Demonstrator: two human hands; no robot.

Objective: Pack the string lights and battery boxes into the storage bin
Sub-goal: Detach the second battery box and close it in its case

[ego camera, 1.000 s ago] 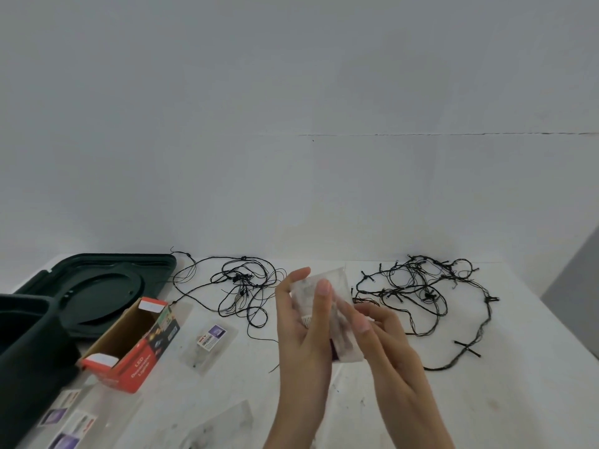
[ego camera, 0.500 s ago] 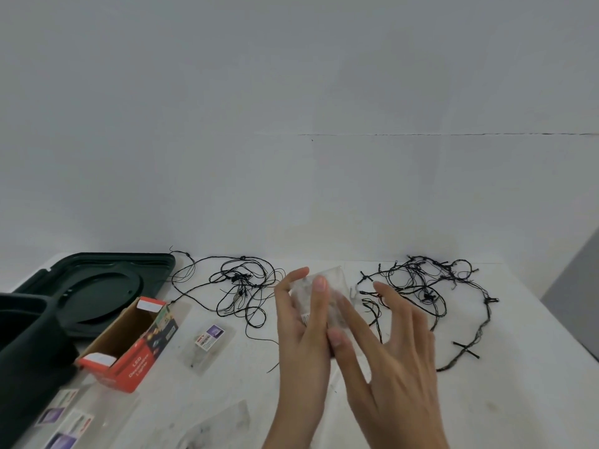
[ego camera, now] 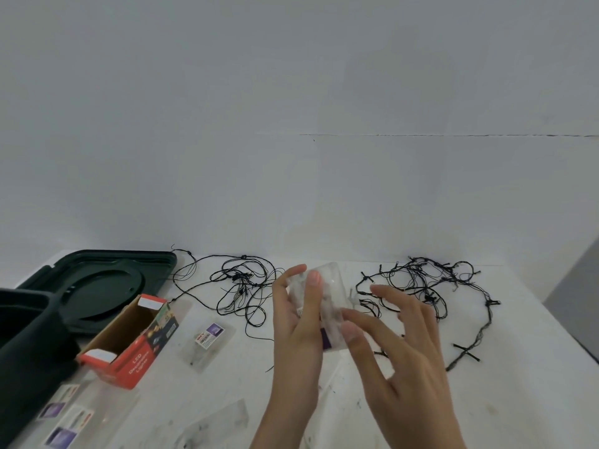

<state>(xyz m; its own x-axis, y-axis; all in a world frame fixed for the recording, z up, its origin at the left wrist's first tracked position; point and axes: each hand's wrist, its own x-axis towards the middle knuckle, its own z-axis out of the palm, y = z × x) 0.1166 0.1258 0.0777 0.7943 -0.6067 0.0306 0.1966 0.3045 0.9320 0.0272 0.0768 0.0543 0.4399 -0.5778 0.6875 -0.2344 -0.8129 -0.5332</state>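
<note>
Head view: left hand (ego camera: 299, 322) grasps the clear plastic light packet (ego camera: 330, 306); right hand (ego camera: 402, 348) spread, released. Best carry it toward nine o'clock into the dark green storage bin (ego camera: 29, 332), gripping firmly.

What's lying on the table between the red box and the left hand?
A small clear packet with a purple label lies between the red box and left hand, head view.

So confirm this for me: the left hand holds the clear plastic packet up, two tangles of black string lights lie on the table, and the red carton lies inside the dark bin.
One thing is wrong. The head view shows the red carton on the table, beside the dark bin, not inside. The left hand does hold the clear plastic packet, and both tangles lie there.
</note>
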